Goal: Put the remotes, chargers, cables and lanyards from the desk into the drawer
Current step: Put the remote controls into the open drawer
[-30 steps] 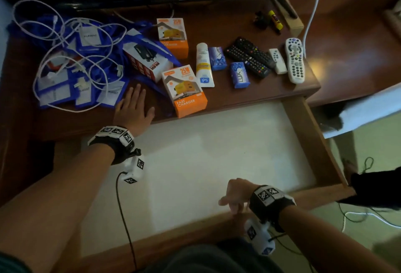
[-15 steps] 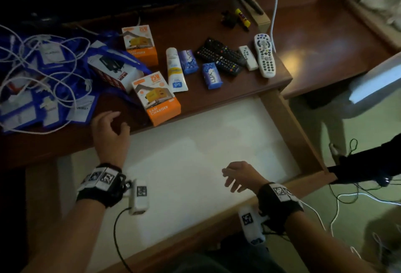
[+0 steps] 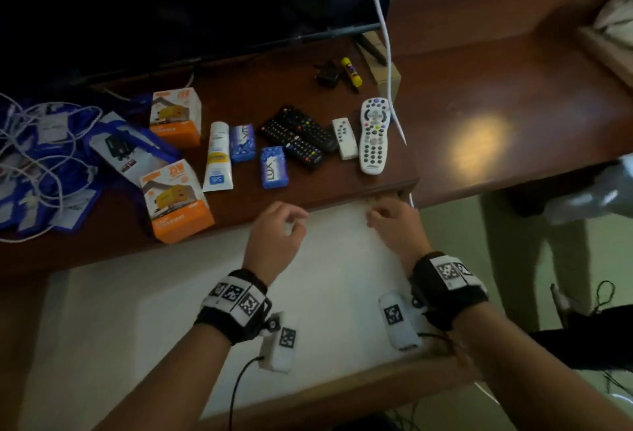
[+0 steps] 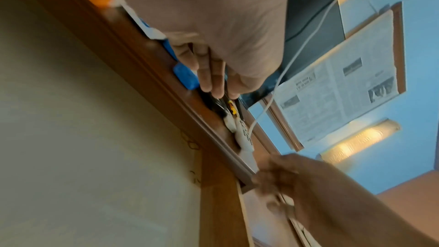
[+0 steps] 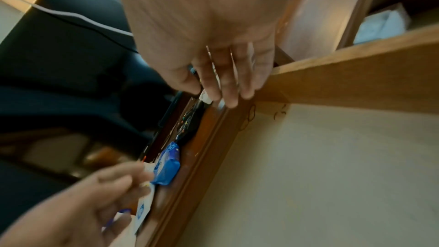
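Two black remotes [image 3: 298, 136], a small white remote [image 3: 345, 138] and a large white remote [image 3: 374, 136] lie side by side near the desk's front edge. Two orange charger boxes [image 3: 176, 202] and a white box [image 3: 128, 153] sit further left. White cables tangled with blue lanyards [image 3: 37, 163] are piled at the far left. The open drawer [image 3: 137, 310] shows a bare white bottom. My left hand [image 3: 279, 228] and right hand [image 3: 390, 221] hover over the drawer just below the desk edge, fingers relaxed and holding nothing. The right hand [image 5: 225, 78] is below the white remotes.
A dark TV [image 3: 171, 2] stands at the back, with a white cable [image 3: 383, 36] hanging past it. A cream tube [image 3: 218, 156], two blue soap packets [image 3: 273, 166], a glue stick [image 3: 351, 70] and a black adapter [image 3: 327, 76] also lie on the desk.
My left hand has left the desk by the lanyards and moved right. My right hand has come off the drawer's front rail and moved up to the desk edge.
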The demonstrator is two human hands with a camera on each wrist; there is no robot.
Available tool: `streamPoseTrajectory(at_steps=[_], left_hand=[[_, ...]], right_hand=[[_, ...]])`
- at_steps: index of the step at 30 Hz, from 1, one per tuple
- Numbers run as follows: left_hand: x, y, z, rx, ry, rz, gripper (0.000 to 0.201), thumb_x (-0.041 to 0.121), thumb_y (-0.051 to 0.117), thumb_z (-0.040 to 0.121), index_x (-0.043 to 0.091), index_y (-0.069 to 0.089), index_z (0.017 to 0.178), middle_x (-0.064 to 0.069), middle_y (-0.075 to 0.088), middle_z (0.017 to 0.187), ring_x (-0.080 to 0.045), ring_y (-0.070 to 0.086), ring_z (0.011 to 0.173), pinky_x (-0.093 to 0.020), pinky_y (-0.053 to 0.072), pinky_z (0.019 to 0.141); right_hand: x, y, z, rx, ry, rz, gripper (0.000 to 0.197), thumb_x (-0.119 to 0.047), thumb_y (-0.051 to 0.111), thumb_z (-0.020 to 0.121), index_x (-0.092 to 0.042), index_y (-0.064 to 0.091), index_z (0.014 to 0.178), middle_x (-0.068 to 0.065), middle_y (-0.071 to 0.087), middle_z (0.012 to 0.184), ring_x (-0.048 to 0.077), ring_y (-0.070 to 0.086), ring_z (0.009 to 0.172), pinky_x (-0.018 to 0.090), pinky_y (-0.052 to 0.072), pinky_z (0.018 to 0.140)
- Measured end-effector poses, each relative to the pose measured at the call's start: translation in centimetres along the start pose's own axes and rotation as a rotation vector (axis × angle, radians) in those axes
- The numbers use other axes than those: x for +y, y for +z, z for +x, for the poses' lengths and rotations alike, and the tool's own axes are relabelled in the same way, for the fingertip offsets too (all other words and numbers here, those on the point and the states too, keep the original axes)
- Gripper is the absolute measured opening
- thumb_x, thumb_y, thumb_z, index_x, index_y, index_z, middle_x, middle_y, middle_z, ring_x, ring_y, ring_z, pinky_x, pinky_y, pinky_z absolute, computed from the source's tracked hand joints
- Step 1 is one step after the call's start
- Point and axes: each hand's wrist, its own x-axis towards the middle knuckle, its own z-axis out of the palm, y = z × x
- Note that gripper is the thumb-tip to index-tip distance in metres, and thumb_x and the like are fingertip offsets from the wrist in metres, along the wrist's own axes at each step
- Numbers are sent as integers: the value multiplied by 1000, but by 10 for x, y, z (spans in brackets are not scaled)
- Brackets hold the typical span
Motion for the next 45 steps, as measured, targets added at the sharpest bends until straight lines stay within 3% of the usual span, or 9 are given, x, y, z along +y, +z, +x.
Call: streamPoseTrajectory(at_steps=[5,9,13,22,29,33,37,40,45], left_hand=[[42,46,62,-86,41,80,17,12,61,83,16,66,99,4,57,101,-14,55,97,-27,44,87],[49,62,105,-117,50,304,32,22,61,84,18,60,116,-2,50,124,-19,44,118,-33,38,99],[45,67,136,-145,46,498,44,32,56,89,20,50,131,-1,36,145,-23,31,132,-39,32,105],[41,76,166,-392,-119,689,52,55,30,96,47,18,146,11,-2,161,-37,-10,145,-56,5,114],[48,95,165,-410,-72,790,64,58,33,94,33,17,150,1,1,161,-30,-3,146,-51,7,114],[52,106,149,-245,56,800,59,50,49,88,23,39,139,-7,22,156,-30,17,140,-48,19,109],[57,120,138,-170,117,767,44,39,73,71,15,61,106,-7,56,125,-30,55,102,-41,44,80],[59,129,140,-139,131,716,32,19,78,64,12,63,91,-9,62,101,-30,58,72,-35,46,57],[73,129,134,-84,15,555,39,7,61,77,13,51,114,-11,47,119,-32,53,96,-39,44,74]], right_hand=[[-8,-16,51,56,-228,-219,31,-18,63,79,-10,66,108,14,58,111,35,51,105,38,45,87],[-14,-17,79,24,-235,-432,57,-27,63,84,-25,46,138,8,34,149,36,33,129,45,35,103],[-17,-14,97,-40,-215,-531,64,-33,59,88,-34,32,146,4,12,160,34,20,139,49,28,108],[-4,-6,92,64,-292,-414,36,-22,66,82,-13,57,115,10,38,144,38,42,111,45,41,94],[11,-24,76,145,-147,-405,32,-18,72,71,-11,54,96,10,41,118,32,44,100,45,51,77],[28,-33,59,144,-36,-330,40,-27,75,67,-16,47,94,4,43,107,24,46,95,39,52,73],[41,-43,42,149,97,-111,45,-23,76,64,-23,40,91,-1,50,96,19,56,85,43,56,67],[42,-54,30,138,163,60,50,-11,77,69,-18,39,100,-5,52,89,14,61,73,27,52,51],[51,-59,14,90,204,229,58,-7,75,72,-20,41,118,1,57,98,14,62,79,29,55,60]])
